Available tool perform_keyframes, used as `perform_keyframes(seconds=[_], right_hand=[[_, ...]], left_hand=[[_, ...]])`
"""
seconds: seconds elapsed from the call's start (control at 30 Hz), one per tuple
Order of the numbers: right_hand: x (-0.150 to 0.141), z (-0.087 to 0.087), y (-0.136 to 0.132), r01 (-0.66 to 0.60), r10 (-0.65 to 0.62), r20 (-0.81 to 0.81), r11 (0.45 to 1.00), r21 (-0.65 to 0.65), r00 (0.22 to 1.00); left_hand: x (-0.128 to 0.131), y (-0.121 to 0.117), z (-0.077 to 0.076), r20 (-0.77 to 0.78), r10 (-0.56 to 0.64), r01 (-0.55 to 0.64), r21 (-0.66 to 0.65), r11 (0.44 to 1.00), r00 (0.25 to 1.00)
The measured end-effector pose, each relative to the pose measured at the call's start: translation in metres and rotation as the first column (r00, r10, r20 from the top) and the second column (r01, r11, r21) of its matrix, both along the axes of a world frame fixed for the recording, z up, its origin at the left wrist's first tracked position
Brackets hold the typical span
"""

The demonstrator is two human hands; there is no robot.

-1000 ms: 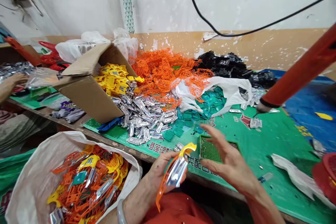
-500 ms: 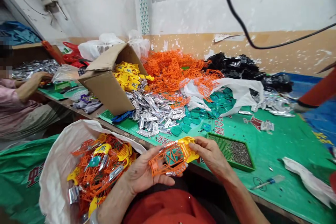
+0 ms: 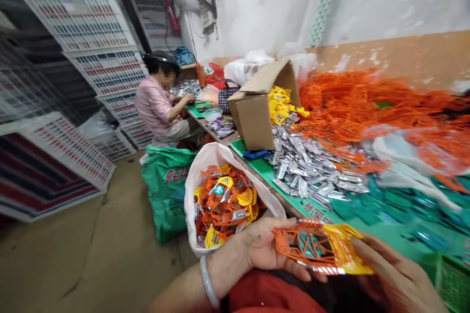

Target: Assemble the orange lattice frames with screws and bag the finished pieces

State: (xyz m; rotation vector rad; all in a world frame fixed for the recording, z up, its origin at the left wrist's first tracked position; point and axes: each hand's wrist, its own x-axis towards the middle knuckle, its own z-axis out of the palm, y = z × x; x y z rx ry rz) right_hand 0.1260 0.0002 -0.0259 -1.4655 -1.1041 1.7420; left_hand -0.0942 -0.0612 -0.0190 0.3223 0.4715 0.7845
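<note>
Orange plastic frame (image 3: 304, 247) gripped in left-hand (image 3: 268, 244) and right-hand fingers (image 3: 382, 259) beside white sack rim (image 3: 273, 208).

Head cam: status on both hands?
Left hand, right hand: both holding orange plastic lattice, yellow piece at right end. White sack of parts beyond left hand.

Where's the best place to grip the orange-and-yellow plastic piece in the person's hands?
Probably the yellow end of the plastic piece, coming from the right, beside the right hand. That end looks solid and broad, while the orange lattice is thin, open and likely to flex.
</note>
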Motion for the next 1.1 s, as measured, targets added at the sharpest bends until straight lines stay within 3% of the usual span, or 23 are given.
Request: perform_keyframes(seconds=[0.17, 0.27, 0.4, 0.53, 0.6, 0.67, 0.73, 0.83, 0.9, 0.97, 1.03, 1.1], right_hand=[[-0.036, -0.003, -0.025, -0.05, 0.048, -0.154, 0.999, -0.007, 0.987], [-0.068, -0.001, -0.031, -0.095, 0.095, -0.268, 0.995, 0.014, 0.959], [-0.123, 0.0, -0.019, -0.186, 0.18, -0.359, 0.982, 0.018, 0.916], [-0.177, -0.001, -0.017, -0.207, 0.203, -0.348, 0.978, 0.026, 0.915], [-0.19, -0.003, -0.024, -0.257, 0.25, -0.322, 0.966, 0.023, 0.913], [-0.191, -0.005, -0.033, -0.281, 0.281, -0.282, 0.959, 0.042, 0.917], [-0.18, -0.006, -0.04, -0.285, 0.293, -0.243, 0.956, 0.071, 0.925], [-0.148, -0.002, -0.043, -0.257, 0.279, -0.212, 0.958, 0.125, 0.937], [-0.121, 0.004, -0.039, -0.218, 0.251, -0.212, 0.962, 0.167, 0.945], [-0.091, 0.013, -0.033, -0.176, 0.219, -0.211, 0.963, 0.204, 0.953], [-0.062, 0.023, -0.026, -0.142, 0.189, -0.186, 0.961, 0.236, 0.964], [-0.034, 0.032, -0.02, -0.087, 0.127, -0.133, 0.959, 0.269, 0.983]], left_hand=[[-0.017, -0.023, 0.001, 0.058, 0.176, -0.173, -0.049, 0.984, 0.983], [-0.035, -0.04, 0.009, 0.017, 0.426, -0.421, -0.117, 0.899, 0.904], [-0.064, -0.061, 0.023, -0.16, 0.73, -0.747, -0.165, 0.644, 0.665], [-0.078, -0.078, 0.033, -0.381, 0.867, -0.945, -0.065, 0.321, 0.321], [-0.077, -0.081, 0.035, -0.431, 0.874, -0.965, 0.021, 0.261, 0.226], [-0.071, -0.078, 0.034, -0.464, 0.855, -0.954, 0.064, 0.294, 0.232], [-0.061, -0.07, 0.033, -0.516, 0.804, -0.922, 0.064, 0.381, 0.296], [-0.038, -0.052, 0.032, -0.553, 0.703, -0.812, 0.078, 0.579, 0.448], [-0.019, -0.038, 0.033, -0.534, 0.642, -0.685, 0.15, 0.713, 0.551], [0.001, -0.02, 0.037, -0.522, 0.578, -0.527, 0.262, 0.808, 0.627], [0.021, 0.004, 0.041, -0.556, 0.526, -0.357, 0.39, 0.849, 0.643], [0.04, 0.036, 0.044, -0.644, 0.536, -0.157, 0.55, 0.82, 0.545]])
